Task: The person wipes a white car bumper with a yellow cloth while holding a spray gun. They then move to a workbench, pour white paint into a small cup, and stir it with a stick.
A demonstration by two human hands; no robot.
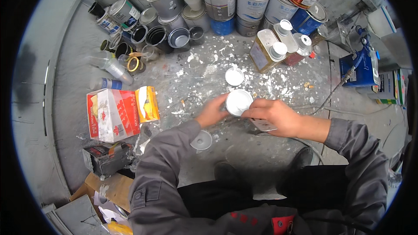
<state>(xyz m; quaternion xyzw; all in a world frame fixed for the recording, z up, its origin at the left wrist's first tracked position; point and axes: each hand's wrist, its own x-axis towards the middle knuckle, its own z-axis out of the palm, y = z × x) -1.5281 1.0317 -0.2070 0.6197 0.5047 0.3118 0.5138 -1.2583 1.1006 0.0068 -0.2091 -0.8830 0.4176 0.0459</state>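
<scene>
My left hand [214, 111] grips the left side of a small cup [238, 101] filled with white paint. My right hand [276, 117] is closed at the cup's right rim, holding a flat grey card-like tool [264, 125] that hangs just below my fingers. Beyond the cup lies a round white lid or shallow container [234, 75]. A translucent lid [201, 139] rests on the paint-spattered floor below my left hand.
Cans [219, 0] and mixing pots [156, 37] line the back. Rectangular tins [261, 54] stand behind, right. Left are red-white [122, 116] and yellow [148, 102] boxes and a cardboard box [109, 185]. Right, a blue tin [359, 72] stands beside a hose [331, 95].
</scene>
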